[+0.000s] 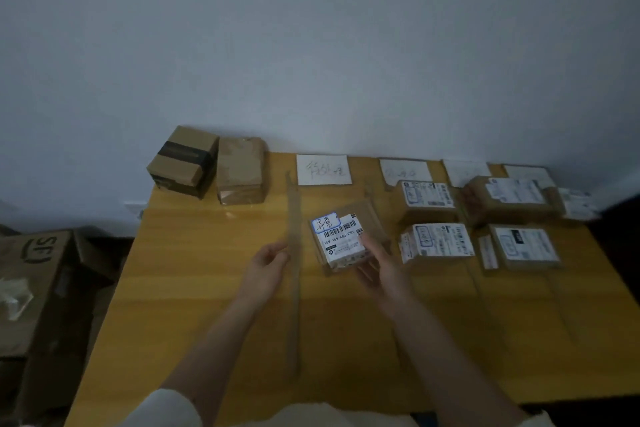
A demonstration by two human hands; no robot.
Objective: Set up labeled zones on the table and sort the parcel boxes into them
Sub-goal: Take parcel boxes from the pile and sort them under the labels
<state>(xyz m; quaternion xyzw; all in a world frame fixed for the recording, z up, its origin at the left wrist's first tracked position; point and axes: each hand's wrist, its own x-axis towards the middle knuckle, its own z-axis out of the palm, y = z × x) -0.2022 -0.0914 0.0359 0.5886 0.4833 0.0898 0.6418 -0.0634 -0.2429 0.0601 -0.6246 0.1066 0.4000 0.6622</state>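
Observation:
A small brown parcel box (346, 239) with a white barcode label sits in the zone below a handwritten paper label (323, 170) on the yellow table (194, 288). My right hand (381, 265) touches the box's near right corner, fingers loosely around it. My left hand (268, 262) hovers open just left of a tape strip (294, 270), holding nothing. Two unsorted boxes, one with black tape (183, 161) and one plain brown (240, 170), stand at the far left.
More paper labels (405, 172) line the far edge by the wall. Several labelled parcels (427, 199) lie in the right-hand zones. Large cardboard cartons (34, 284) stand on the floor left of the table.

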